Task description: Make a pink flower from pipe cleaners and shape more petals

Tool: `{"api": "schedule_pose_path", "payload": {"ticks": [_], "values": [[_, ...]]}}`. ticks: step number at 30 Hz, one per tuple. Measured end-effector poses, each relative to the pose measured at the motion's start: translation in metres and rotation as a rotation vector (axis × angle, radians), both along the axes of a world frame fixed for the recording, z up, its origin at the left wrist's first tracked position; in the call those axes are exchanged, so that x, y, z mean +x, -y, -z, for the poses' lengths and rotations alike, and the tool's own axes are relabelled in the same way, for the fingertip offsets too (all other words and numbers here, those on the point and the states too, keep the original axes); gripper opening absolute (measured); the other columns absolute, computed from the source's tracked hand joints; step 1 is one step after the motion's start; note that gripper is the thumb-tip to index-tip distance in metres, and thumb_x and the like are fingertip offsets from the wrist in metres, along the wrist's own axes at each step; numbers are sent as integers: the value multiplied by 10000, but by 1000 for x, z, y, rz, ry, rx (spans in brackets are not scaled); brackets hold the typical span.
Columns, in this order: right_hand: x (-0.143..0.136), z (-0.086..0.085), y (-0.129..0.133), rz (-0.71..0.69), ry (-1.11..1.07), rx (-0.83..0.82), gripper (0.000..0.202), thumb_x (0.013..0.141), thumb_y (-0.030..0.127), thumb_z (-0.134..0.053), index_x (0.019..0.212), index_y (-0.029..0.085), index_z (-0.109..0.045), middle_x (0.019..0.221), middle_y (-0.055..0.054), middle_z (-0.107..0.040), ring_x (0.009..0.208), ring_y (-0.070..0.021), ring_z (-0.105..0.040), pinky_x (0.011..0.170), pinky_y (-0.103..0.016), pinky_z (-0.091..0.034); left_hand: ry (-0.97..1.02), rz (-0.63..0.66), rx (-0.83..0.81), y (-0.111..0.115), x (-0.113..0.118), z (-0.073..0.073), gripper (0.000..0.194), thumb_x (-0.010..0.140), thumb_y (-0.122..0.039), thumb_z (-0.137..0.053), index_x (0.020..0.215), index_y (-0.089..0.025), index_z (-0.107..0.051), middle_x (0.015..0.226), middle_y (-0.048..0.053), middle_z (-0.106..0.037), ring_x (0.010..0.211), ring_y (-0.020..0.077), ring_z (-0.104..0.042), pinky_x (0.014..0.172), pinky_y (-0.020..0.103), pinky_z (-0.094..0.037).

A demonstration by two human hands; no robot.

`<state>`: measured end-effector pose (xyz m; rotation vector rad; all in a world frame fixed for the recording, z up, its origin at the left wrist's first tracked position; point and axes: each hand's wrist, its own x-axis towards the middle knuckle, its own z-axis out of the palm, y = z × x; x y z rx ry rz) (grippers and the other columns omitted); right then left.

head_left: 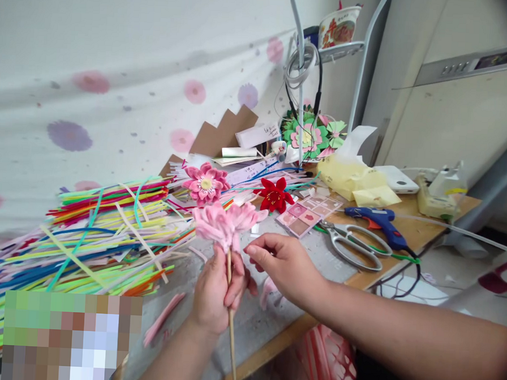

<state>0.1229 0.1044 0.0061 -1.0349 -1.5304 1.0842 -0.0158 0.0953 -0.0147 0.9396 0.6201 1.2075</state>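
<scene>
My left hand (219,293) is wrapped round a thin wooden stick (231,347) just below a fluffy pink flower (227,222). The flower stands upright at the top of the stick, its petals spreading to both sides. Close on the right, my right hand (281,265) has its thumb and fingertips pressed together beside the flower's base; what they hold, if anything, is too small to make out. Under that hand a pale pink fuzzy piece (270,294) lies on the grey mat (177,345). A pink strip (164,317) rests left of my left hand.
Colourful pipe cleaners (84,243) cover the left side. Behind are a pink flower (206,184), a red flower (275,195) and a palette (307,214). Scissors (355,246) and a blue glue gun (379,222) lie right. A red bag (329,358) hangs below the table edge.
</scene>
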Motion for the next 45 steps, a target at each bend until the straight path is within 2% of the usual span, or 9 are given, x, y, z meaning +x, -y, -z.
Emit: {"api": "schedule_pose_path", "payload": {"ticks": [5,13,18,22,27,33,36,40,45], "values": [[11,6,-2,50,236,235,244,827,300,-479,621,169,-470,551,31,-465,526,-89,-417,503,-207,-304,-227,-190,108,-8,-8,-7,343,828,-467,-467,707,-159,-559,367,-74,-372,357,67,-369,501,220,-413],[11,21,8,-262,348,84,133,786,161,-501,852,167,-616,727,-5,-634,628,-104,-548,572,-191,-389,-522,-430,193,-13,-6,4,233,799,-412,-542,842,-185,-574,516,-67,-446,448,66,-408,475,186,-368],[-3,27,28,-373,422,36,178,778,290,-564,883,172,-647,785,-36,-684,652,-140,-592,565,-208,-397,-287,-425,212,-2,6,1,182,833,-361,-514,856,-197,-590,522,-67,-426,501,67,-420,625,221,-427],[-20,37,35,-286,317,-40,162,711,261,-635,849,175,-622,727,-10,-669,620,-123,-578,549,-192,-391,-98,-331,209,4,8,-7,167,836,-342,-515,881,-200,-592,552,-55,-445,554,79,-451,713,266,-437],[-8,18,20,-205,181,48,67,745,171,-537,684,164,-564,582,31,-538,528,-87,-488,508,-183,-371,-279,-147,171,-3,-6,-10,381,756,-477,-568,1012,-197,-600,840,50,-596,725,160,-559,569,243,-427],[56,-5,-26,-12,308,74,93,770,232,-507,702,170,-524,542,49,-471,453,-83,-452,442,-189,-359,-619,-320,45,-26,-16,3,161,712,-296,-640,801,-164,-623,599,-14,-586,525,117,-532,489,214,-384],[70,-3,-28,-123,402,22,131,789,223,-478,672,170,-503,530,48,-465,448,-84,-463,438,-189,-356,-479,-392,104,-27,-16,0,226,702,-304,-663,877,-163,-631,807,31,-650,753,156,-603,675,250,-446],[60,3,-13,-215,574,78,145,811,217,-466,695,169,-540,566,33,-504,503,-89,-484,492,-195,-363,-192,-269,146,-19,-15,-10,442,674,-392,-693,1051,-182,-603,1143,108,-598,1055,232,-545,878,340,-407],[42,9,-2,-209,757,270,151,823,197,-479,702,175,-566,640,11,-562,586,-101,-491,552,-207,-341,54,-217,200,-14,-13,-15,347,679,-455,-671,889,-179,-655,1059,100,-654,1098,257,-536,959,408,-351]]}}
